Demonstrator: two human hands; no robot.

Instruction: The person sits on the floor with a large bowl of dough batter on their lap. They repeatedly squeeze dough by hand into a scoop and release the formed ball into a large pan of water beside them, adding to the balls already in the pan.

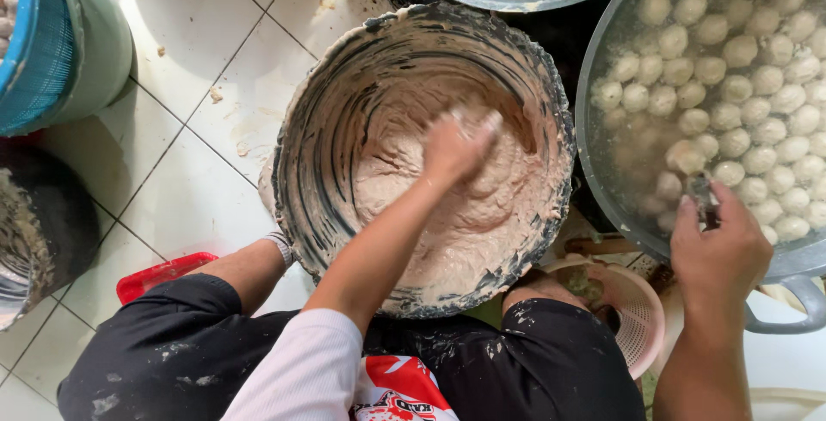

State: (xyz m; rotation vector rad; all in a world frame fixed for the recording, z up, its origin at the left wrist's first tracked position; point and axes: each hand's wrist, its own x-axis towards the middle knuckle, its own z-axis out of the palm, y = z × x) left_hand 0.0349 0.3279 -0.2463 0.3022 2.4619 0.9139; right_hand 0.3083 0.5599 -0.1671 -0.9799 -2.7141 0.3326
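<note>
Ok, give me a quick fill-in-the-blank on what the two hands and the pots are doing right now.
1. The left hand is pressed into the pale ____ in the bucket.
2. The right hand holds a small spoon at the rim of the big ____.
3. That pot is full of pale round ____ floating in water.
4. The floor is covered in white ____.

Missing words: paste; pot; balls; tiles

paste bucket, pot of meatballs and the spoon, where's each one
paste bucket (320, 129): head view, smeared inner wall on its left side.
pot of meatballs (588, 141): head view, grey left rim.
spoon (700, 193): head view, bowl above the right hand (719, 249).
</note>
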